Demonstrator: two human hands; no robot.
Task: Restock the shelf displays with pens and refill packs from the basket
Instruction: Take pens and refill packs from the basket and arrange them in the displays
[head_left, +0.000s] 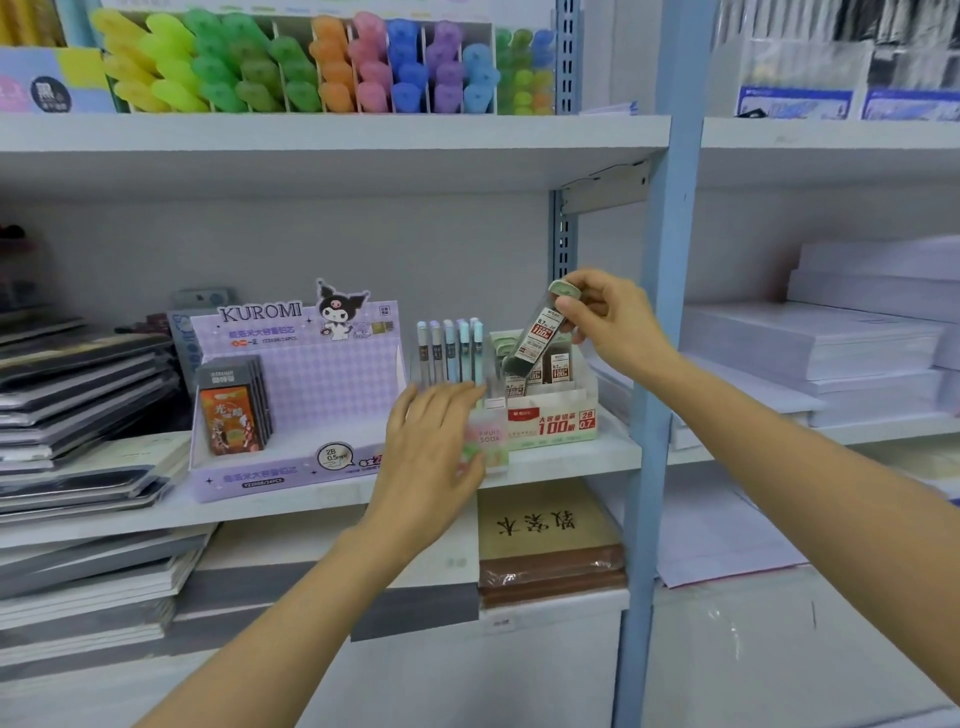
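Fingers of the right hand (608, 322) pinch 1 refill pack (537, 338) near its green cap, holding it tilted just above the display box (556, 421) of matching packs. The left hand (431, 457), fingers straight, rests against the front of the pen stand (488, 439) just beside that box on the shelf (582, 460).

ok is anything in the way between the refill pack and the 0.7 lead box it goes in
Nothing visible. The right hand holds the refill pack tilted just above the 0.7 lead box, its lower end by the packs already inside. The left hand is at the pen display beside it, off the path.
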